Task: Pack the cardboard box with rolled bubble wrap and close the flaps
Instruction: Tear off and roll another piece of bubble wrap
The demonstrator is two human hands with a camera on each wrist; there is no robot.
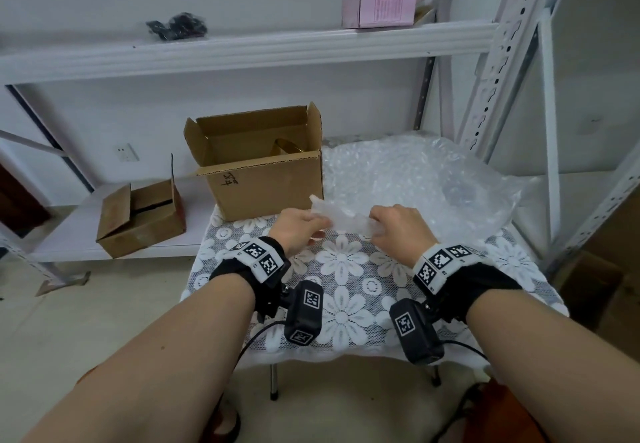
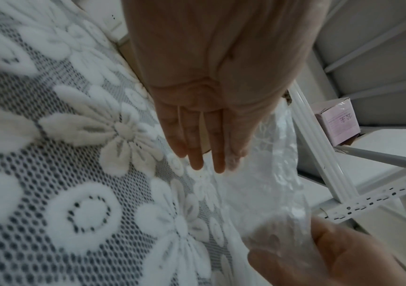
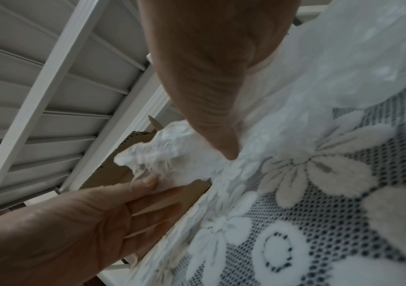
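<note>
Centre frame, left hand (image 1: 300,229) and right hand (image 1: 396,226) pinch the wrap roll (image 1: 341,216) ends, keeping it tight for the box (image 1: 266,179).

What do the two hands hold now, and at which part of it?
Both hold one rolled piece of bubble wrap above the table: the left hand pinches its left end, the right hand grips its right end.

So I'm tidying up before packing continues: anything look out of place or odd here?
Nothing is spilled or damaged. The open box stands upright with a gold object already inside. Both hands hold a piece of bubble wrap. A second box sits askew on the low shelf.
</note>
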